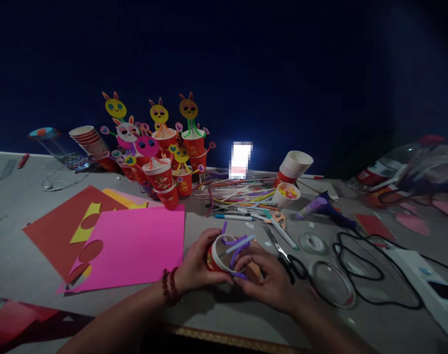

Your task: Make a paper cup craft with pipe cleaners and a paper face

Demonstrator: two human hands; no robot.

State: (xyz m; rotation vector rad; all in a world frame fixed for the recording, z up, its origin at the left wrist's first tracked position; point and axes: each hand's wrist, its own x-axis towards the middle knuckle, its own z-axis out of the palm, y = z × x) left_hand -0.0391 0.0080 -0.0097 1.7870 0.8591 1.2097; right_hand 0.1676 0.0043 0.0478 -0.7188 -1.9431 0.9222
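Note:
My left hand (194, 268) is wrapped round a red paper cup (216, 255) lying tilted on the grey table (25, 206), its white inside facing me. My right hand (268, 275) pinches purple straws (237, 243) that stick into and over the cup's mouth. A bead bracelet (170, 285) sits on my left wrist. Black-handled scissors (286, 255) lie just right of my right hand.
Pink, red and yellow paper sheets (135, 246) lie to the left. Finished cups with bunny faces on straws (161, 147) stand at the back, beside cup stacks (91, 140), loose straws and pens (242, 196), a purple glue gun (320, 204) with black cable (360, 265), and clear lids (330, 282).

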